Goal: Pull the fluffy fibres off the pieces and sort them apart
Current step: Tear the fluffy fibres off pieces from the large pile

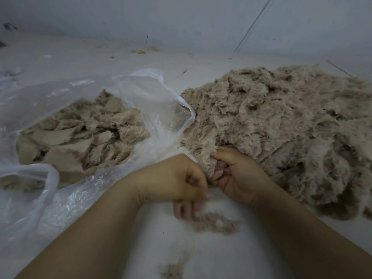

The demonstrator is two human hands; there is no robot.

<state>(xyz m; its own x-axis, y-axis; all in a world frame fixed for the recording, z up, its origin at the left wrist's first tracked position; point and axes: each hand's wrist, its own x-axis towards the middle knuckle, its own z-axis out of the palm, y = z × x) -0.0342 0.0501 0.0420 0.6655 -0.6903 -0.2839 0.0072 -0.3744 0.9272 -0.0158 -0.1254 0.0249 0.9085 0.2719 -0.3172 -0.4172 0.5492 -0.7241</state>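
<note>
Two hands meet low in the middle of the pale floor (201, 57). Her right hand (239, 174) has its fingers curled into a fluffy piece (205, 158) at the near edge of the big beige fluffy heap (281, 125) — gripping it. Her left hand (181, 180) is closed and blurred, pinching at the same piece, with a loose tuft of fibres (215, 222) lying just below it. Off to the left, a clear plastic bag (165, 121) holds flatter beige pieces (80, 137).

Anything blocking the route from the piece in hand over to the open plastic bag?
Nothing visible. The right hand grips the fluffy piece beside the plastic bag, whose open mouth faces it; only the left hand is nearby.
</note>
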